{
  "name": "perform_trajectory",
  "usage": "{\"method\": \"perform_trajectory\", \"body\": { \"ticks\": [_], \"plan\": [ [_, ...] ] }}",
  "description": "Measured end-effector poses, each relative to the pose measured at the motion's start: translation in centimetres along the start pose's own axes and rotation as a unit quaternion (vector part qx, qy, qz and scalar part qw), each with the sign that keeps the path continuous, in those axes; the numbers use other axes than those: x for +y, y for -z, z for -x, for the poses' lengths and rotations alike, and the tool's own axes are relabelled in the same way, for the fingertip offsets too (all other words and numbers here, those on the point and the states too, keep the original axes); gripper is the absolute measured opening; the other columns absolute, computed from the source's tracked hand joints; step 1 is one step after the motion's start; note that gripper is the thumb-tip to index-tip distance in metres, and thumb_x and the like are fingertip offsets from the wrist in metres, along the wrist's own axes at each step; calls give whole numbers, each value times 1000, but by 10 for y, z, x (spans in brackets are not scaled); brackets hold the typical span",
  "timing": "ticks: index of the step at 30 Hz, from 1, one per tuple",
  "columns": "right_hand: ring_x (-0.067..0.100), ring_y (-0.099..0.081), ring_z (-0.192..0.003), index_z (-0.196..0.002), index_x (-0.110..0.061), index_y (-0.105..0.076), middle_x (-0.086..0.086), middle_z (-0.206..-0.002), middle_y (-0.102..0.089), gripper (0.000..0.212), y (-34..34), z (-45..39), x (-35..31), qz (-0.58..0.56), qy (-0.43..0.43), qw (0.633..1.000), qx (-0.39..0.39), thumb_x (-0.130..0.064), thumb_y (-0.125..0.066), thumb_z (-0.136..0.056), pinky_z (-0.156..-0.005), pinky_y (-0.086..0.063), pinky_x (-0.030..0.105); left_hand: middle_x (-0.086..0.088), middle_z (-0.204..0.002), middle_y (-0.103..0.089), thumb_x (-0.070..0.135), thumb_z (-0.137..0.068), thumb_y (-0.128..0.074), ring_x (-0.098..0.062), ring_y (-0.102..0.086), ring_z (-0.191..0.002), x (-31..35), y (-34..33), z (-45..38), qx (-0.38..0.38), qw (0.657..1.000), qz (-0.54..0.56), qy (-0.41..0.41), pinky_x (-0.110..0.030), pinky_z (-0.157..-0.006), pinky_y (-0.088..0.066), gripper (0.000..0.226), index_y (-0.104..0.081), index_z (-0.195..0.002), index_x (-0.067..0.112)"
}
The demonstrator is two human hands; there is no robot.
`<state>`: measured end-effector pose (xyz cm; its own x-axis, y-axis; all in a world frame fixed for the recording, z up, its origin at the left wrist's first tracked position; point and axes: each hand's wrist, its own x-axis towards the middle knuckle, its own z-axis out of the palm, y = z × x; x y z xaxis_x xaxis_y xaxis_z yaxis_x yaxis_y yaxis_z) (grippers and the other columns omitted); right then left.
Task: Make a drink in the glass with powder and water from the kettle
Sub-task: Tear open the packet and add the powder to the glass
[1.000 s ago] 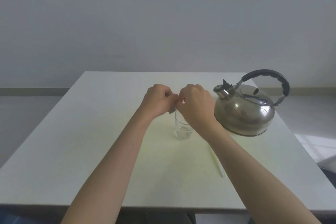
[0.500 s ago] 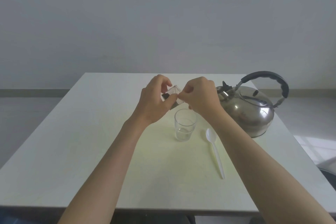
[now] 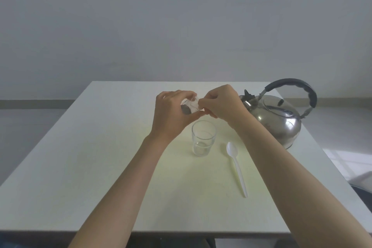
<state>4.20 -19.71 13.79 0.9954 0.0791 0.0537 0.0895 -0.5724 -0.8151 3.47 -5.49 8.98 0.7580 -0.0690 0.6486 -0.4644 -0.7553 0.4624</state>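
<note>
A small clear glass point(image 3: 203, 138) stands upright in the middle of the white table point(image 3: 80, 167); its contents are too faint to tell. Just above and behind it my left hand point(image 3: 171, 115) holds a small clear packet point(image 3: 190, 105) with dark powder in its lower end. My right hand point(image 3: 220, 101) pinches the packet's right edge with its fingertips. A steel kettle point(image 3: 281, 119) with a black handle sits to the right of the glass, its spout pointing left behind my right hand.
A white plastic spoon point(image 3: 236, 167) lies on the table right of the glass, bowl end away from me. The table's front edge is close to my body, and the floor shows beyond its right edge.
Both hands rose from over the glass, uncovering the glass and spoon. The packet with dark powder came into sight between the fingers and shifted slightly left.
</note>
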Motion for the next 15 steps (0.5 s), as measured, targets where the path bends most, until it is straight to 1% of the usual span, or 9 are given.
{"method": "perform_trajectory", "body": {
  "ticks": [3,5,6,8,10,11,13,14,15],
  "plan": [
    [5,-37,-32,-46,-13,-57,-6,-37,-49,25,4,-1,3,-13,-4,1000,-15,-11,-63,-70,-44,-34,17,20,-89,-65,47,-59,-80,7,-57,-83,-1,-1,-1,-16,994,97,41,-16,-87,-38,46,-69,-95,20],
    [5,-37,-32,-46,-15,-58,-9,-34,-49,26,6,-1,4,-1,1,1000,-26,-11,-63,-71,-42,-34,16,21,-89,-63,39,-60,-82,18,-53,-83,-2,-3,0,-21,991,119,53,-6,-84,-34,43,-70,-96,19],
    [5,-37,-32,-47,-15,-58,-9,-32,-48,25,7,-1,4,4,4,999,-33,-11,-62,-72,-41,-33,15,21,-89,-63,39,-61,-82,18,-52,-82,-2,-4,0,-20,991,118,53,-4,-84,-32,42,-70,-96,19],
    [6,-38,-33,-52,-15,-61,-11,-29,-48,23,9,0,6,12,12,999,-36,-13,-62,-74,-39,-32,12,21,-90,-63,44,-60,-80,10,-53,-81,-2,-4,-1,-18,994,101,46,-9,-87,-32,43,-70,-94,20],
    [5,-41,-33,-60,-13,-66,-12,-32,-51,21,12,2,15,26,25,999,-15,-19,-60,-80,-36,-31,8,19,-92,-65,48,-59,-75,0,-56,-83,-4,-4,-2,-22,997,71,37,-22,-92,-33,45,-70,-93,20],
    [4,-44,-35,-64,-11,-66,-11,-38,-55,22,14,5,24,37,34,999,3,-21,-59,-82,-40,-35,9,16,-94,-68,48,-58,-76,-6,-58,-85,-5,-4,-3,-25,997,58,33,-27,-93,-32,46,-69,-93,20],
    [9,-49,-46,-67,-12,-62,-3,-57,-62,21,19,12,48,77,34,996,42,-23,-57,-84,-54,-44,20,11,-94,-71,46,-56,-79,-12,-60,-89,-8,-3,-3,-32,998,45,32,-30,-94,-31,45,-69,-92,20],
    [12,-49,-51,-65,-14,-57,0,-61,-61,21,21,18,62,104,24,993,56,-23,-58,-83,-59,-45,25,11,-94,-71,46,-56,-80,-12,-60,-89,-10,-2,-3,-36,998,42,31,-30,-94,-31,46,-69,-91,20],
    [14,-49,-54,-62,-15,-52,0,-61,-58,24,22,24,78,134,7,989,55,-24,-59,-83,-60,-43,28,11,-93,-71,48,-55,-79,-12,-61,-89,-12,-2,-3,-41,998,38,29,-30,-95,-30,47,-68,-91,20]
  ]
}}
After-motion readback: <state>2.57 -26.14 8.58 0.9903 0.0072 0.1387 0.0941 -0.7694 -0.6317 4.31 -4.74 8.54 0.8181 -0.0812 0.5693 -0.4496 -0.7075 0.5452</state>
